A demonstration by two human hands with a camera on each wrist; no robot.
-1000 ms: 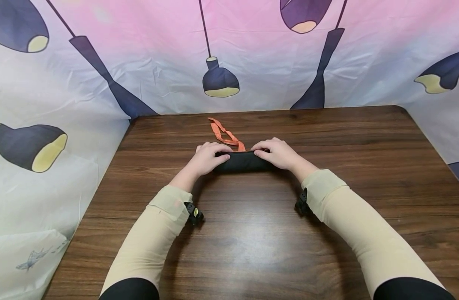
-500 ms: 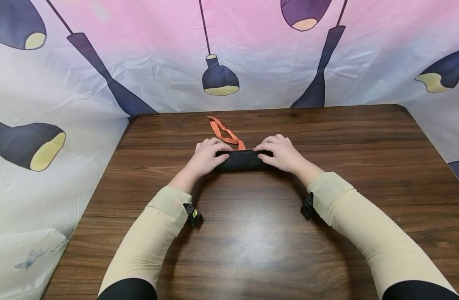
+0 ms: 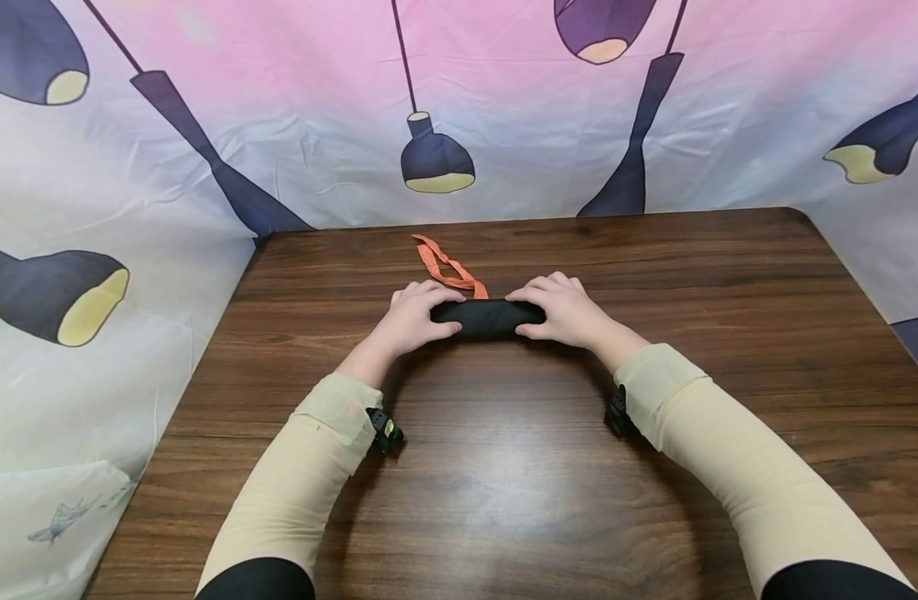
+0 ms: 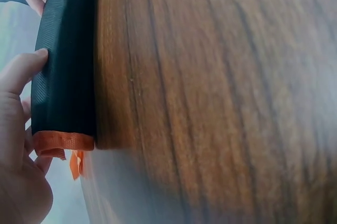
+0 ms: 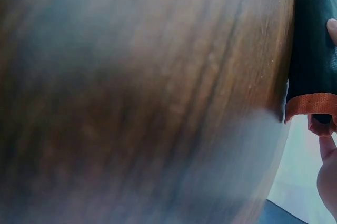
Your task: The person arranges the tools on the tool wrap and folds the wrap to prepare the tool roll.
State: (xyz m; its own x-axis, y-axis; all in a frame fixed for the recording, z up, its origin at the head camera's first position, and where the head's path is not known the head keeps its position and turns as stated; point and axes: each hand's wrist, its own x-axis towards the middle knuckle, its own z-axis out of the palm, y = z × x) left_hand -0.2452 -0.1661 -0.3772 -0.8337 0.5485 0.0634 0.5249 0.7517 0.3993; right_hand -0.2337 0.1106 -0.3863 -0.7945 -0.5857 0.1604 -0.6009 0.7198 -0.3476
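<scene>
A rolled-up black fabric roll (image 3: 488,319) lies crosswise on the wooden table. Orange trim (image 4: 63,140) edges its end in the left wrist view, and similar orange trim (image 5: 315,103) shows at the other end in the right wrist view. From its far side an orange ribbon tie (image 3: 451,271) trails out in a loop. My left hand (image 3: 411,317) grips the left end, thumb on the near side and fingers over the far side. At the right end my right hand (image 3: 563,310) holds it the same way. The fingertips behind the roll are partly hidden.
The dark brown table (image 3: 496,467) extends around the roll on every side. Behind it and to the left hangs a cloth backdrop (image 3: 354,175) printed with lamps. A small black camera (image 3: 386,430) sits on the left wrist, another (image 3: 618,412) on the right.
Both thumbs have slid lower on the roll's near side, opening a wider span across it. My right hand has shifted slightly right. The ribbon tie looks about the same.
</scene>
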